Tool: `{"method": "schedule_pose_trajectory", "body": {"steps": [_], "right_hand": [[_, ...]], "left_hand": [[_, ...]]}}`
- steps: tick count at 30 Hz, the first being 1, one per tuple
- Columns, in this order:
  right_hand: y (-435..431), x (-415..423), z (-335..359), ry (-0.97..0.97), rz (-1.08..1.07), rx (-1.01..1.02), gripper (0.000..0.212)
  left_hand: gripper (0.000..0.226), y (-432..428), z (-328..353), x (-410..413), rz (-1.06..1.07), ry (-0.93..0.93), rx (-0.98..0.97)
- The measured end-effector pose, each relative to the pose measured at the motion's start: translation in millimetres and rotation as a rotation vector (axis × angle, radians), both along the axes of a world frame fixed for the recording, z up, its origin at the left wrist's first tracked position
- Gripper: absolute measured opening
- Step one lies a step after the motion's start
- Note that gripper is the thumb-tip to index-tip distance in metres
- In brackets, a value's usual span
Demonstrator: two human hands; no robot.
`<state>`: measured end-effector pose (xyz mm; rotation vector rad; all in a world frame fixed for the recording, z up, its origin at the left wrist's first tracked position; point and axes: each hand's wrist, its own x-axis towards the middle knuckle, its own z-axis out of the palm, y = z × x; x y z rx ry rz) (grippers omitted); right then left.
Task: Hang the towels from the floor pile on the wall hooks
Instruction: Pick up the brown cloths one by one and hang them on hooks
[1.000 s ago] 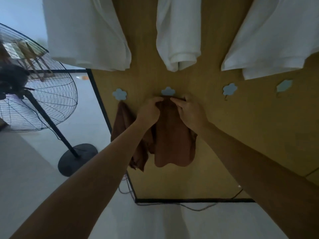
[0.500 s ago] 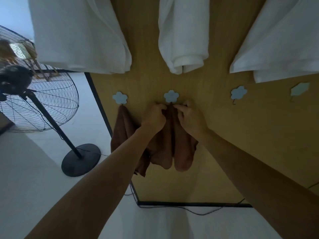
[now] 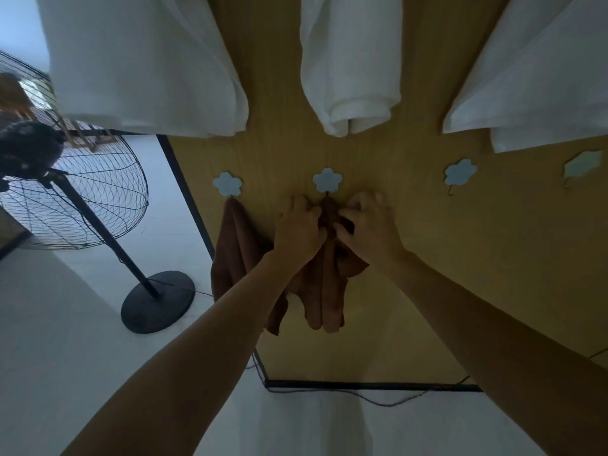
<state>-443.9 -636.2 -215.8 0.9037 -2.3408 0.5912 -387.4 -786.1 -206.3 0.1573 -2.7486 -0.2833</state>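
A brown towel (image 3: 324, 291) hangs bunched from the second flower-shaped hook (image 3: 327, 180) on the yellow wood panel. My left hand (image 3: 297, 230) grips its top from the left and my right hand (image 3: 368, 227) pinches it from the right, just below the hook. Another brown towel (image 3: 230, 251) hangs from the first hook (image 3: 227, 184) to the left. Two more hooks (image 3: 460, 172) (image 3: 582, 163) on the right carry nothing. The floor pile is out of view.
Three white cloths (image 3: 350, 70) hang higher on the panel. A black standing fan (image 3: 82, 199) with a round base (image 3: 158, 301) stands on the floor at the left. A thin cable (image 3: 378, 401) runs along the panel's bottom edge.
The towel was spread flat under my hands; it has drawn into a narrow bunch hanging from the second hook. My hands slid down slightly below the hook.
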Motion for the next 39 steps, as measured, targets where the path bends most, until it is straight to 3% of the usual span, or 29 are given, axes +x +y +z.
{"method": "schedule_pose_trajectory", "body": {"steps": [3, 8, 12, 16, 20, 22, 29, 39], "right_hand": [[-4.1, 3.6, 1.7, 0.057, -0.083, 0.073, 0.012], [-15.2, 10.7, -2.5, -0.521, -0.023, 0.016, 0.029], [-17.2, 17.1, -0.9, -0.662, -0.002, -0.072, 0.032], [-12.5, 29.4, 0.2, -0.645, -0.031, -0.055, 0.041], [-13.3, 49.1, 0.3, -0.395, -0.169, 0.03, 0.052], [-15.9, 59.8, 3.7, -0.342, -0.22, 0.065, 0.059], [-35.7, 123.0, 11.4, -0.208, -0.247, 0.198, 0.071], [-69.8, 212.6, 17.9, -0.215, -0.171, 0.342, 0.075]], "left_hand": [[0.017, 2.5, -6.2, 0.9, 0.03, 0.119, -0.05], [0.027, 8.6, 1.3, 5.5, 0.004, -0.186, 0.453], [0.015, 6.9, -3.7, 17.0, -0.006, -0.26, 0.537], [0.039, 6.7, -2.6, 42.2, 0.051, -0.227, 0.297], [0.052, 4.8, 2.1, 74.8, 0.081, -0.152, -0.072], [0.061, -1.7, 6.6, 89.4, 0.071, -0.115, -0.168], [0.077, -40.0, 12.2, 143.6, 0.047, -0.132, -0.274], [0.083, -79.6, 19.4, 235.2, 0.155, -0.168, -0.283]]}}
